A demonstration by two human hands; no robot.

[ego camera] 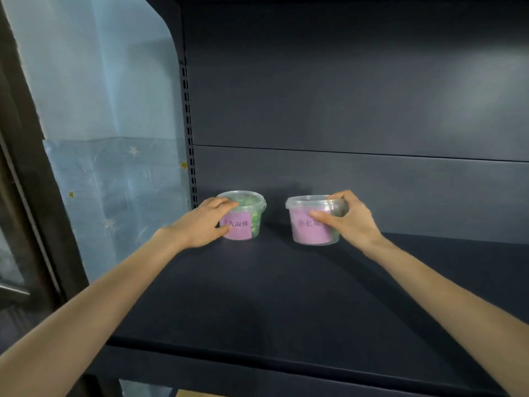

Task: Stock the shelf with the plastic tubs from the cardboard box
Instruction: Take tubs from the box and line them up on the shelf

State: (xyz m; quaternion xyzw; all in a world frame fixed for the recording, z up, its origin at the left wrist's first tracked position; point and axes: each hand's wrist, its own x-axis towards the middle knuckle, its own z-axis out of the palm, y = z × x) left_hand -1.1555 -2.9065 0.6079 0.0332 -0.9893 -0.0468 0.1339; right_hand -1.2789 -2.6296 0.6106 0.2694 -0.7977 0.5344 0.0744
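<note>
- The shelf board (272, 296) is dark blue-grey and matt. It fills most of the view and runs from the near edge to the far wall of the unit.
- The back panel (343, 96) has the same dark colour, with one horizontal seam across it.
- On the left hangs a pale blue sheet (108, 167) with small stars, and left of it stands a dark frame (34, 196).
- A slotted upright (189, 133) runs down the far left corner of the unit.
- The left hand (200, 224) grips the left tub (252, 204), with fingers over the lid and thumb on the purple label.
- The right hand (352, 222) grips the right tub (309, 224) in the same way.
- Both tubs are upright at the far left of the board, near each other but apart.
- The left tub rests on the board; for the right tub I cannot tell.
- Green contents show in the left tub. The right label is blurred.
- A tan strip (194, 393) is cut off by the bottom edge, and I cannot tell what it is.
</note>
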